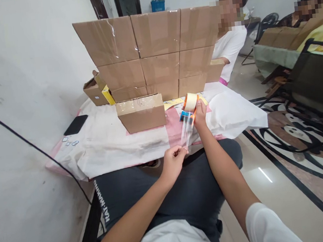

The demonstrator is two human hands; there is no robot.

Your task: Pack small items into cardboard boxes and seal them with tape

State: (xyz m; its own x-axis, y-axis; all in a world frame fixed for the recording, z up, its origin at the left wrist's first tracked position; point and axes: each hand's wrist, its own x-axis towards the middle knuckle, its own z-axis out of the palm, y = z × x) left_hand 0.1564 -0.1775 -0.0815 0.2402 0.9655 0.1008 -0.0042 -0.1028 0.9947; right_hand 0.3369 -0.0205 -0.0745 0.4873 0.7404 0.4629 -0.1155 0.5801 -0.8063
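Observation:
My right hand (200, 114) grips an orange and blue tape dispenser (186, 115) that carries a roll of tape (190, 101). A clear strip of tape (186, 133) runs down from it, pulled taut. Its loose end is pinched between the fingers of my left hand (175, 160), above my lap. Left of the dispenser, a small cardboard box (142, 115) rests on the cloth-covered table (103, 150); neither hand touches it. Behind it rises a stack of taped cardboard boxes (157, 36).
A black phone (75, 125) lies at the table's left. An open carton (96, 91) with a yellow box (108, 95) stands behind it. A person in white (233, 48) is beyond the stack, another person (289, 19) farther right. A dark chair (316, 81) stands right; a black cable (32, 150) hangs left.

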